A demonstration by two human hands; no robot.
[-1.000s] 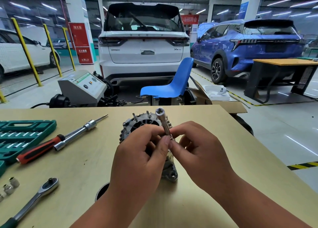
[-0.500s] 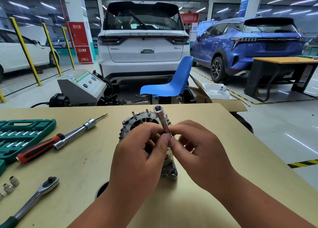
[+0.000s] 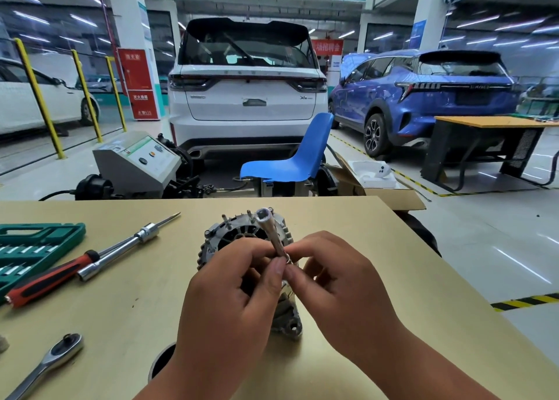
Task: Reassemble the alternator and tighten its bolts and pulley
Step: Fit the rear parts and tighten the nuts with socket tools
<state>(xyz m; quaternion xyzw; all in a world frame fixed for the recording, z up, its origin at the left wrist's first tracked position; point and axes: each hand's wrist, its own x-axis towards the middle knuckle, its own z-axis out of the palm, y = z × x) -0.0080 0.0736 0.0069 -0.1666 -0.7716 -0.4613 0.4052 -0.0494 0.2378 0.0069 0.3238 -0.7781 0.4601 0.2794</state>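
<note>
The grey alternator (image 3: 239, 233) lies on the tan table (image 3: 127, 306), its finned end facing away from me, mostly hidden behind my hands. A long silver bolt (image 3: 272, 233) with a socket head stands tilted above it, head up. My left hand (image 3: 230, 303) pinches the bolt's lower end with thumb and fingers. My right hand (image 3: 341, 291) meets it from the right, fingertips pinching the same lower end, where a small washer shows. The alternator's mounting lug (image 3: 290, 328) pokes out below my hands.
A red-handled screwdriver (image 3: 51, 278) and a silver extension bar (image 3: 121, 248) lie at left beside a green socket case (image 3: 33, 245). A ratchet (image 3: 45, 363) lies at bottom left. A round dark part (image 3: 161, 362) sits by my left wrist. Beyond the table stand a blue chair (image 3: 296, 161), a test machine (image 3: 136, 161) and parked cars.
Both hands stay pinched on the bolt's lower end above the alternator. The bolt has barely shifted; my view has tilted up slightly.
</note>
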